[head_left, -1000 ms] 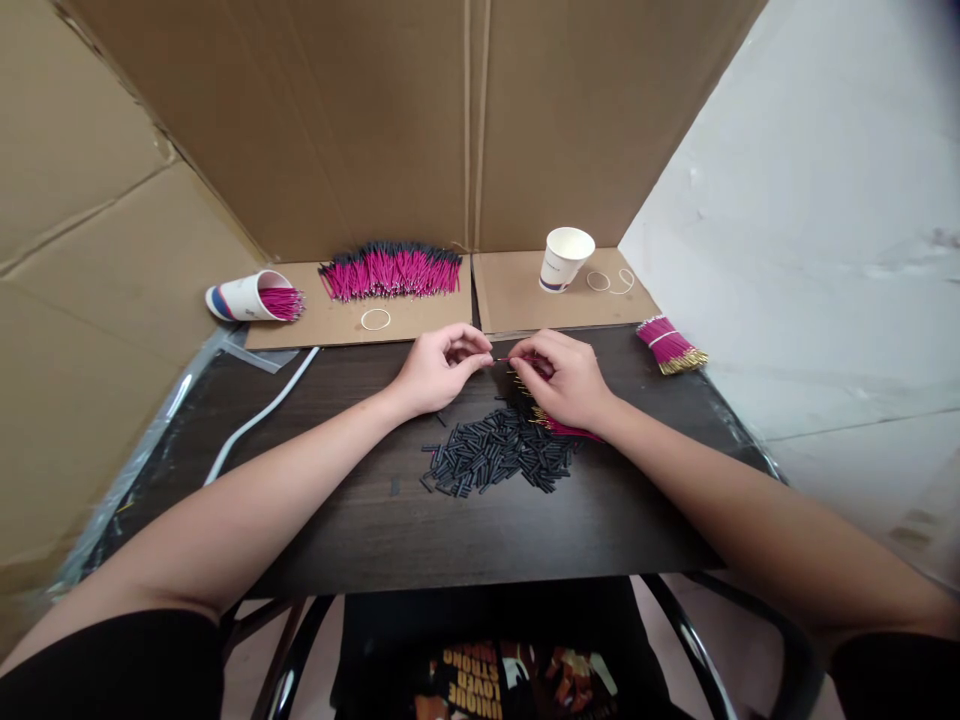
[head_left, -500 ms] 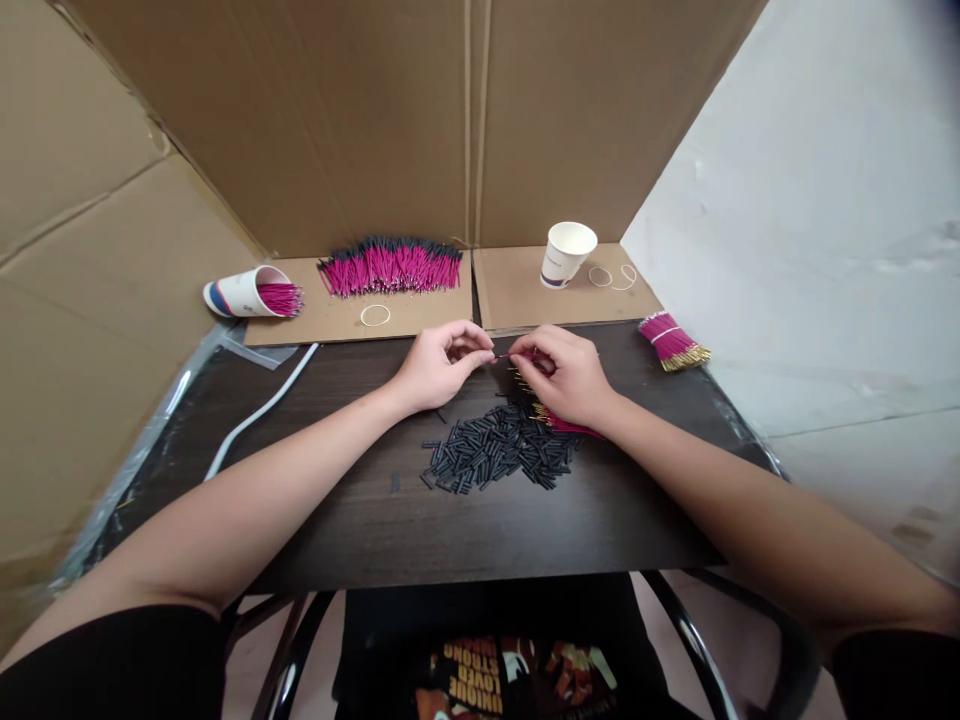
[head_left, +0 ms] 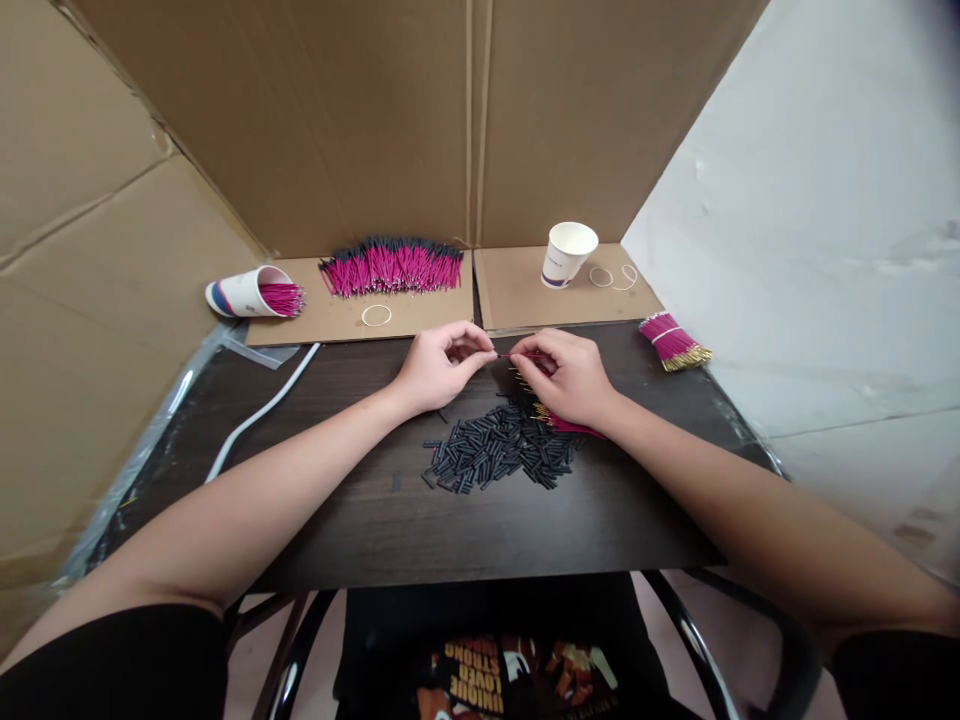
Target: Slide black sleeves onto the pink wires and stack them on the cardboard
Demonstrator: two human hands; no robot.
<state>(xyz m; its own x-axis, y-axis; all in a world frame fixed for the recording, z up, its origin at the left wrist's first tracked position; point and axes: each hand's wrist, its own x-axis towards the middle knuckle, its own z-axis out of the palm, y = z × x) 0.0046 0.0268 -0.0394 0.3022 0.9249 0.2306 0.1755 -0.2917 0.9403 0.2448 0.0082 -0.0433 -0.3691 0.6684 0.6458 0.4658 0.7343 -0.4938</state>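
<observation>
My right hand is closed in a pinch on a thin magenta wire, held level just above the table. Its left end reaches the fingertips of my left hand, which is pinched too; what sits between those fingertips is hidden. Below both hands spreads a heap of short black sleeves. Partly under my right hand lie more magenta wires with gold-coloured tips, pointing left. A single black sleeve rests apart, near my left wrist.
At the back left, magenta wires with black ends lie in a row on cardboard. A tipped paper cup holds wires. An upright cup, rubber bands, a banded wire bundle and a white cable lie around.
A little more magenta wire shows between my two pinched hands, where a darker bit showed before. Both hands stay almost in place; the heap looks unchanged.
</observation>
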